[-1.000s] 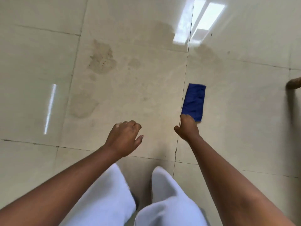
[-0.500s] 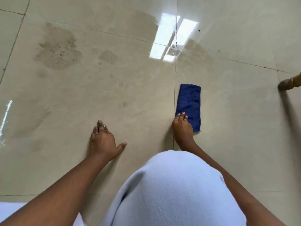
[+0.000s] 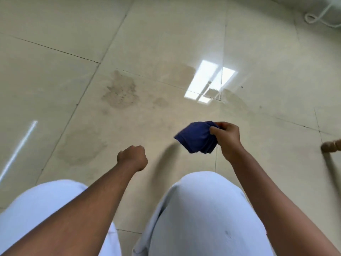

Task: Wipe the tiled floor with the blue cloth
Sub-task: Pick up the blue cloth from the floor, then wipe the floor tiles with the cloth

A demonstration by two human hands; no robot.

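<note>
The blue cloth [image 3: 196, 138] hangs folded and bunched above the floor, gripped at its right side by my right hand [image 3: 227, 140]. My left hand [image 3: 132, 157] is held in the air to the left of it, fingers curled under into a fist, holding nothing. The glossy beige tiled floor [image 3: 166, 43] lies below. Dull brownish smudges mark it: one large patch [image 3: 120, 94] ahead of my left hand and a fainter one [image 3: 79, 146] to its left. My knees in pale trousers fill the bottom of the view.
A wooden furniture leg [image 3: 331, 145] pokes in at the right edge. A white cord [image 3: 317, 17] loops at the top right corner. A bright ceiling-light reflection [image 3: 210, 82] lies on the tiles ahead.
My right hand has picked the cloth up off the floor; it was lying flat. My left hand has lifted off the tile and curled. The view has risen and tilted back.
</note>
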